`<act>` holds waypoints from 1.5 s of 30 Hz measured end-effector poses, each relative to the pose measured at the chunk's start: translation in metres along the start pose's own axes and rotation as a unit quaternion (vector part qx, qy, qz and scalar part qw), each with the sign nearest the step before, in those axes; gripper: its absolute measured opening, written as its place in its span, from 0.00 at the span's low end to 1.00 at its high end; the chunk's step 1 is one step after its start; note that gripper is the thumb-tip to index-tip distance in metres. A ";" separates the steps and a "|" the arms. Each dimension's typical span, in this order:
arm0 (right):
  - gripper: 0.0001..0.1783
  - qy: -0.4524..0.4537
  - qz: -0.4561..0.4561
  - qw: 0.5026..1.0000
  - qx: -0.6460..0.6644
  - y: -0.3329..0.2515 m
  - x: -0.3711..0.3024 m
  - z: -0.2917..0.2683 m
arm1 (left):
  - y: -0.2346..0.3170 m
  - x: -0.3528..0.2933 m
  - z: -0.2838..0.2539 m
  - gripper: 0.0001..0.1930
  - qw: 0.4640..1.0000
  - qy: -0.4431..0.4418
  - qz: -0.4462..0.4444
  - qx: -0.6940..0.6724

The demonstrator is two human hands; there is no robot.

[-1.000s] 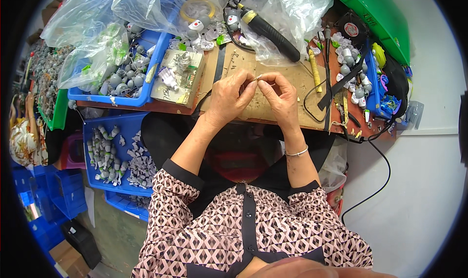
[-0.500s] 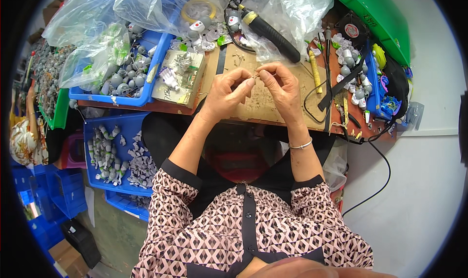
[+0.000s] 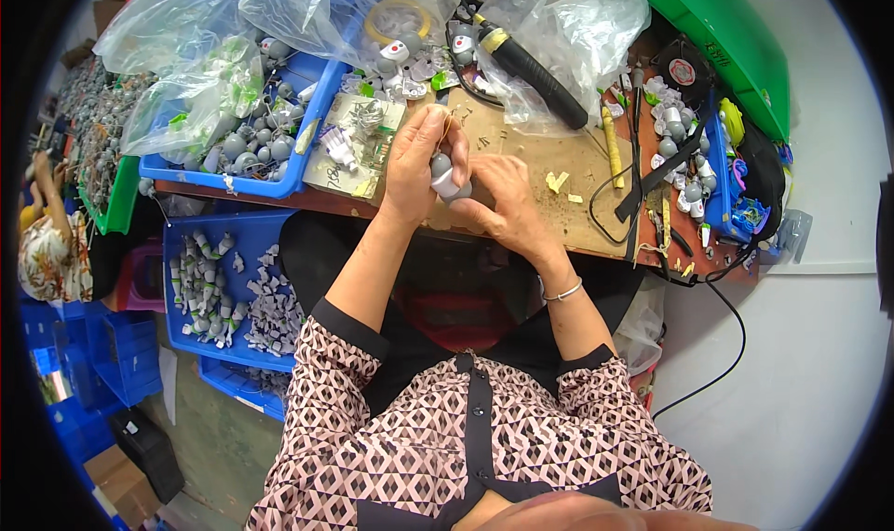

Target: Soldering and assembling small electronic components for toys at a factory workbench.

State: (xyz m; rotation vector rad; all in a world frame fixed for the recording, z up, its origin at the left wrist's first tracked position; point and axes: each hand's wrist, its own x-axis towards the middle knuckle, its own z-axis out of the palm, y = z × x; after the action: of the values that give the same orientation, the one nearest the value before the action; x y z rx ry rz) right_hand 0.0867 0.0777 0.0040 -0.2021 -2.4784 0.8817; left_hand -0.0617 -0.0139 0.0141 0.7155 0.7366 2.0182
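A small grey-and-white figure with rounded grey ends is between my two hands, over the board on the table. My left hand closes round its side, thumb pointing up, and a thin strand rises from the figure by the fingertips. From the right, my right hand grips the figure's lower grey end between thumb and fingers. Pale yellow scraps lie on the board beside the right hand, and several tiny dark bits lie farther back.
A blue bin of grey balls stands at left, next to a box-shaped device. A black handheld tool lies at the back. Right are a yellow stick, cables and a blue tray. Another blue tray sits lower left.
Both hands were pinching something tiny together over the board; now they hold the grey-and-white figure. My right hand has come lower and left, uncovering the yellow scraps. The view has shifted slightly.
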 end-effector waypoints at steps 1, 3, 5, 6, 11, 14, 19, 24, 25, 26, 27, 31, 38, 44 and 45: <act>0.25 0.000 -0.001 1.000 0.000 -0.002 0.001 0.001 | 0.000 0.000 0.000 0.17 1.000 0.000 0.001 0.000; 0.26 0.045 -0.005 0.999 -0.029 -0.004 0.002 0.003 | -0.001 0.000 0.003 0.18 0.998 0.021 0.048 0.037; 0.26 0.076 0.006 0.995 -0.057 -0.009 0.004 0.002 | -0.008 0.003 0.009 0.19 0.992 0.060 0.077 0.080; 0.25 0.106 0.018 0.991 -0.084 -0.012 0.005 0.002 | -0.010 0.002 0.011 0.21 0.982 0.098 0.105 0.123; 0.27 0.092 0.014 0.982 -0.165 -0.025 0.004 -0.003 | -0.016 0.000 0.002 0.08 0.962 0.104 0.099 0.234; 0.27 0.062 0.021 0.983 -0.170 -0.025 -0.001 -0.002 | -0.018 0.000 -0.001 0.07 0.965 0.107 0.062 0.231; 0.22 0.037 0.031 0.991 -0.122 -0.015 -0.009 -0.009 | -0.026 0.001 -0.015 0.06 0.978 0.071 -0.026 0.193; 0.12 0.179 0.179 0.967 0.040 0.006 -0.002 -0.020 | -0.027 0.001 -0.011 0.07 0.978 0.012 -0.105 0.181; 0.11 0.178 0.166 0.968 0.068 0.009 -0.001 -0.021 | -0.028 0.000 -0.010 0.07 0.978 0.011 -0.107 0.181; 0.11 0.179 0.167 0.967 0.068 0.010 0.001 -0.022 | -0.028 -0.001 -0.009 0.07 0.976 0.003 -0.104 0.190; 0.11 0.178 0.170 0.966 0.081 0.011 0.001 -0.022 | -0.029 -0.001 -0.008 0.07 0.975 -0.005 -0.101 0.199; 0.11 0.157 0.177 0.968 0.086 0.014 0.001 -0.022 | -0.027 -0.002 -0.002 0.07 0.969 0.002 -0.111 0.222; 0.11 0.156 0.181 0.965 0.112 0.012 -0.001 -0.019 | -0.027 -0.003 0.000 0.07 0.954 0.004 -0.097 0.284; 0.11 0.156 0.180 0.965 0.111 0.014 0.000 -0.018 | -0.027 -0.003 0.000 0.06 0.950 0.008 -0.091 0.299; 0.11 0.157 0.180 0.965 0.111 0.014 0.000 -0.017 | -0.027 -0.003 0.000 0.06 0.949 0.007 -0.088 0.303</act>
State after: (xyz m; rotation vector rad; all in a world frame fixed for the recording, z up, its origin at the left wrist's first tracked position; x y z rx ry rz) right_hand 0.0951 0.0984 0.0067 -0.6747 -2.0619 1.1664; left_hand -0.0465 -0.0045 -0.0058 0.9406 1.4063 1.6329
